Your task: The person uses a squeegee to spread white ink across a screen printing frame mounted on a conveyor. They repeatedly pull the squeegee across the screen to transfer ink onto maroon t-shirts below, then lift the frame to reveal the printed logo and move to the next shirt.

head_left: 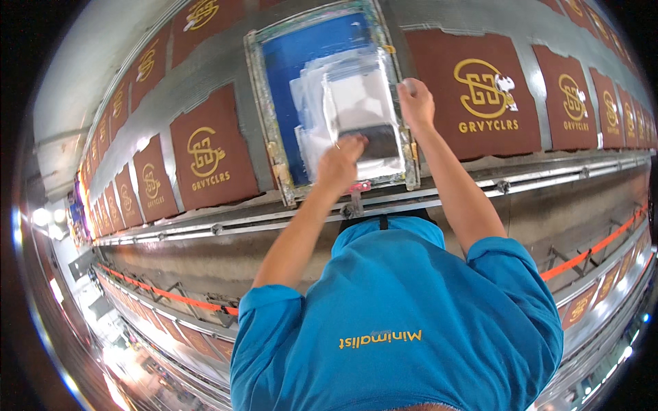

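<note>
A screen-printing frame (259, 96) with blue mesh (291, 58) lies over the long table, and white ink (346, 79) covers much of its middle and right. My left hand (339, 164) is closed on a dark, broad squeegee (379, 142) that rests on the inked mesh near the frame's close end. At the frame's right edge, my right hand (417, 104) has its fingers curled in against the rim; the fingertips are partly hidden. Right of the frame lies a brown fabric panel (439, 82) bearing a yellow emblem and a white patch.
More brown panels, like the one on the left (212, 154), run in rows along the grey table (253, 147). A metal rail (264, 222) follows its near edge. Behind me, an orange strip (593, 243) runs beside another table with similar panels (582, 305).
</note>
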{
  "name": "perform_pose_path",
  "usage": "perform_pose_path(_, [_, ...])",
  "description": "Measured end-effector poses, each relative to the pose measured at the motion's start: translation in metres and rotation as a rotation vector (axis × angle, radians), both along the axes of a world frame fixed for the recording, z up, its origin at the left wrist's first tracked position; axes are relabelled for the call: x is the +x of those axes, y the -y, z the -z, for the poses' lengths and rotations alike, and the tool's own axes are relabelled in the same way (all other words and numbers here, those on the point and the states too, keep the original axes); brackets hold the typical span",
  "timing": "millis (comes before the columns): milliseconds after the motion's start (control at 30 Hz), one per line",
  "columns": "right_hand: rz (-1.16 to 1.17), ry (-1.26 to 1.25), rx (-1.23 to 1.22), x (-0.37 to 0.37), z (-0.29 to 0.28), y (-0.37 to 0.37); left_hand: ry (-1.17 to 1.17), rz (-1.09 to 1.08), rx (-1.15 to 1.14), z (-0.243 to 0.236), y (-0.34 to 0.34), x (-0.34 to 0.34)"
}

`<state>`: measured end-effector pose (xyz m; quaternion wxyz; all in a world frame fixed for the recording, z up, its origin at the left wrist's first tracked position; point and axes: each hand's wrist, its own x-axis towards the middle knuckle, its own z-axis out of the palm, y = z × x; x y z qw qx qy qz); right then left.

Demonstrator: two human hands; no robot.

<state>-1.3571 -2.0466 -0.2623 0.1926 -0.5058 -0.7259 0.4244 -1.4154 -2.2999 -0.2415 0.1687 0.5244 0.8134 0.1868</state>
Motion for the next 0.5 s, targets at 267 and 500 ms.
perform_pose_path(267, [-0.019, -0.133, 0.089, -0.033, -0.042, 0.034, 0.102, 0.009, 0.016, -0.051, 0.081, 0.008])
perform_pose_path(500, [-0.122, -0.103, 0.085, -0.131, -0.024, 0.197, 0.239, -0.101, -0.052, -0.034, 0.214, -0.119])
